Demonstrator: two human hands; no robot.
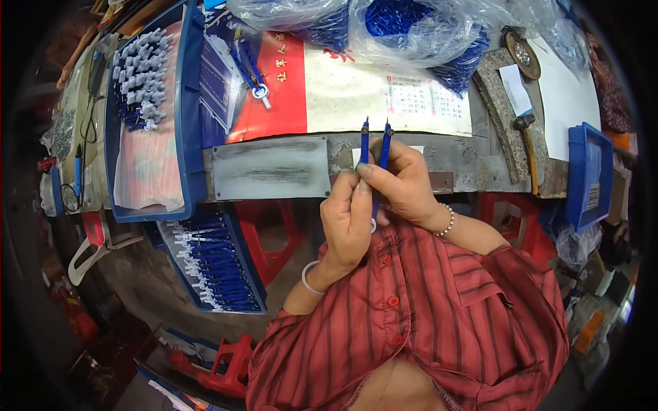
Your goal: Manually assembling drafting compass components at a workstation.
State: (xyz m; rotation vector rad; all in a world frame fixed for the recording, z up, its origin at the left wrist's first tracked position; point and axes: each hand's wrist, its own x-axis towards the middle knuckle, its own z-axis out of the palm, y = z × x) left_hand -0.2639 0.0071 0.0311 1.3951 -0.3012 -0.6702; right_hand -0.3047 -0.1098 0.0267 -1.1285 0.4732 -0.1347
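Soft glare on the calendar (367, 92), dim warped edges

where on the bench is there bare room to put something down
The grey plate looks bare, between the large blue tray and the left hand. So does the poster's pale middle, left of its printed grid. It is crowded behind, under the plastic bags, and right, around the hammer.
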